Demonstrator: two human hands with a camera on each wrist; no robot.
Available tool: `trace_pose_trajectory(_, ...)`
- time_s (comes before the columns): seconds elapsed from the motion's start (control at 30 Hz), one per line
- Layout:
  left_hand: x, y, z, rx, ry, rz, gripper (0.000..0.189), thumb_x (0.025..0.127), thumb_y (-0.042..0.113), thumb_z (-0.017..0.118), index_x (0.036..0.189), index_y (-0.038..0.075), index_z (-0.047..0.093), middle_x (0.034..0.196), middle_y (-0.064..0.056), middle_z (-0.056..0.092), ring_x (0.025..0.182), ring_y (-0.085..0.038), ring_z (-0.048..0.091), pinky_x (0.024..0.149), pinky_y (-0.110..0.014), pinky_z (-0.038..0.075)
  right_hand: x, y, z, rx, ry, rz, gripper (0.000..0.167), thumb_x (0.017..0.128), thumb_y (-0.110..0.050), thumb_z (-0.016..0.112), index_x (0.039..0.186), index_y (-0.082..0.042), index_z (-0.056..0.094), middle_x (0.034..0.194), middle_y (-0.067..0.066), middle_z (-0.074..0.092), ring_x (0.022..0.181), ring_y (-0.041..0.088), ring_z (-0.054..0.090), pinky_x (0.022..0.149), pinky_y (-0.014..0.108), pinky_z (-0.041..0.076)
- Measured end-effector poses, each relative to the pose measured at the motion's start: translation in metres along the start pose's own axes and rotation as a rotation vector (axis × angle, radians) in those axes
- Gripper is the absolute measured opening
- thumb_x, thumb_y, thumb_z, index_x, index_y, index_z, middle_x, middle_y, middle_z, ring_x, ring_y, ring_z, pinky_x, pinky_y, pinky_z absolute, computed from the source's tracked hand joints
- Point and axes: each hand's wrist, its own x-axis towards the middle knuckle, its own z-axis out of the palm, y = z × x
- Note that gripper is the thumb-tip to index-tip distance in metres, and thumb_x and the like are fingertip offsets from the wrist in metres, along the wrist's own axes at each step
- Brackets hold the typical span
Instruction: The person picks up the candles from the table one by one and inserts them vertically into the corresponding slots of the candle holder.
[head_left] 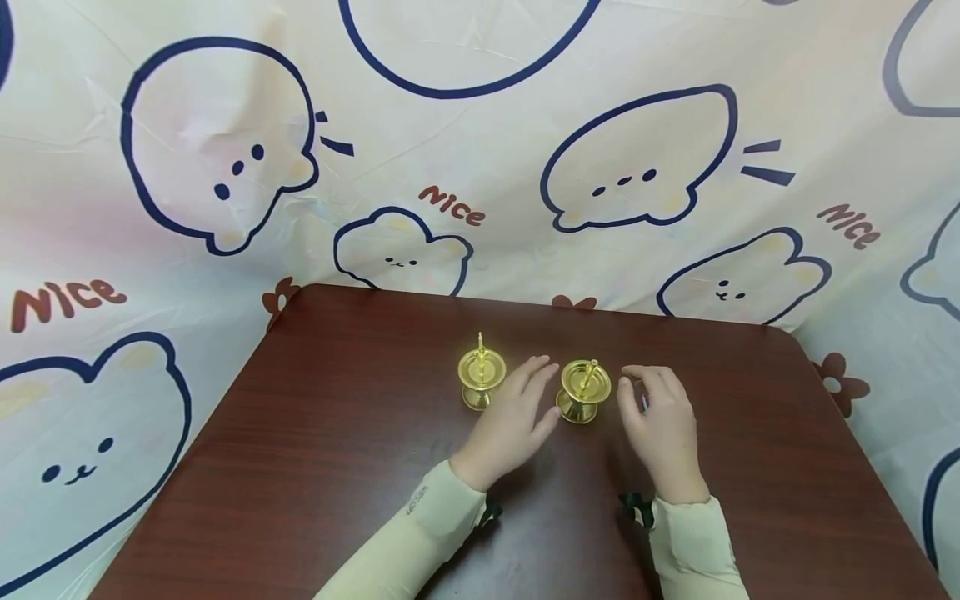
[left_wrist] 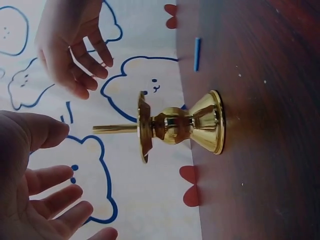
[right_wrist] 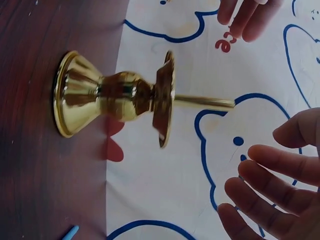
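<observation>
Two gold-coloured candle holders with spiked tops stand upright on the table. The left one is just left of my left hand; the right one is between my two hands. In the left wrist view, a candle holder appears beyond my left hand, apart from its relaxed fingers. My right hand is just right of the right holder, fingers loosely bent and holding nothing. In the right wrist view, my right hand is apart from the holder too.
A thin blue stick lies on the dark reddish-brown wooden table, near my right hand. Behind and beside the table hangs a pale cloth with cartoon outlines. Small pale specks dot the tabletop.
</observation>
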Motion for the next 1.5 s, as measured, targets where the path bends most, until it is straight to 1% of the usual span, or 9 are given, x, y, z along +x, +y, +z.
trace_pose_trajectory(0.07,0.002,0.0,0.004,0.079,-0.021,0.015,0.057,0.098,0.023,0.066,0.146,-0.001,0.048,0.152,-0.018,0.045,0.143,-0.034,0.041,0.117,-0.047,0.035,0.0,0.004,0.0,-0.002,-0.011,0.018,0.018,0.096,-0.009,0.062,0.107,0.002,0.072,0.099,0.018,0.065,0.081,0.032,0.058,0.068,0.047,0.047)
trace_pose_trajectory(0.2,0.005,0.001,0.011,0.23,-0.104,0.013,0.064,0.099,0.032,0.065,0.151,0.004,0.043,0.158,-0.015,0.04,0.149,-0.03,0.033,0.115,-0.052,0.036,0.001,0.013,0.001,-0.007,-0.043,0.056,0.021,0.097,-0.01,0.061,0.11,0.004,0.07,0.104,0.02,0.064,0.088,0.035,0.06,0.073,0.05,0.049)
trace_pose_trajectory(0.3,0.006,0.002,0.017,0.293,-0.158,0.008,0.069,0.099,0.038,0.065,0.155,0.006,0.039,0.162,-0.012,0.035,0.151,-0.028,0.028,0.116,-0.055,0.034,0.0,0.021,0.002,-0.022,-0.072,0.095,0.023,0.098,-0.011,0.061,0.112,0.005,0.069,0.108,0.022,0.063,0.095,0.039,0.06,0.079,0.054,0.05)
trace_pose_trajectory(0.47,0.006,0.003,0.023,0.317,-0.198,-0.009,0.075,0.099,0.044,0.063,0.158,0.008,0.033,0.165,-0.01,0.03,0.153,-0.027,0.023,0.118,-0.057,0.028,0.0,0.033,0.0,-0.046,-0.141,0.186,0.028,0.1,-0.015,0.059,0.117,0.005,0.066,0.115,0.025,0.062,0.103,0.042,0.06,0.084,0.058,0.049)
trace_pose_trajectory(0.63,0.004,0.002,0.028,0.359,-0.223,-0.015,0.079,0.099,0.05,0.06,0.16,0.009,0.031,0.166,-0.009,0.027,0.154,-0.025,0.021,0.119,-0.057,0.026,0.0,0.044,-0.002,-0.062,-0.25,0.304,0.035,0.101,-0.017,0.057,0.127,0.006,0.061,0.124,0.028,0.059,0.108,0.045,0.059,0.087,0.059,0.049)
trace_pose_trajectory(0.87,0.003,0.001,0.035,0.409,-0.253,-0.02,0.082,0.099,0.057,0.056,0.161,0.011,0.028,0.167,-0.006,0.024,0.154,-0.021,0.019,0.119,-0.055,0.026,-0.001,0.06,-0.001,-0.095,-0.375,0.421,0.042,0.1,-0.018,0.059,0.132,0.008,0.056,0.123,0.031,0.058,0.103,0.044,0.059,0.083,0.058,0.05)
trace_pose_trajectory(1.03,0.002,0.001,0.039,0.43,-0.283,-0.028,0.085,0.098,0.059,0.055,0.162,0.012,0.024,0.168,-0.004,0.022,0.154,-0.02,0.018,0.12,-0.055,0.024,-0.001,0.07,0.001,-0.115,-0.458,0.466,0.043,0.098,-0.017,0.061,0.129,0.012,0.057,0.121,0.036,0.055,0.108,0.05,0.056,0.087,0.061,0.048)
trace_pose_trajectory(1.17,0.002,0.003,0.04,0.422,-0.292,-0.031,0.085,0.098,0.058,0.056,0.162,0.011,0.024,0.168,-0.005,0.023,0.154,-0.019,0.019,0.12,-0.055,0.024,-0.002,0.078,0.002,-0.109,-0.495,0.485,0.041,0.098,-0.015,0.061,0.126,0.014,0.058,0.122,0.037,0.054,0.111,0.052,0.054,0.09,0.062,0.047)
trace_pose_trajectory(1.5,0.002,0.004,0.041,0.423,-0.303,-0.038,0.084,0.099,0.058,0.055,0.161,0.01,0.026,0.167,-0.004,0.024,0.154,-0.018,0.02,0.12,-0.054,0.025,-0.001,0.084,0.006,-0.077,-0.505,0.489,0.035,0.097,-0.011,0.064,0.121,0.013,0.062,0.113,0.031,0.063,0.103,0.045,0.061,0.084,0.057,0.052)
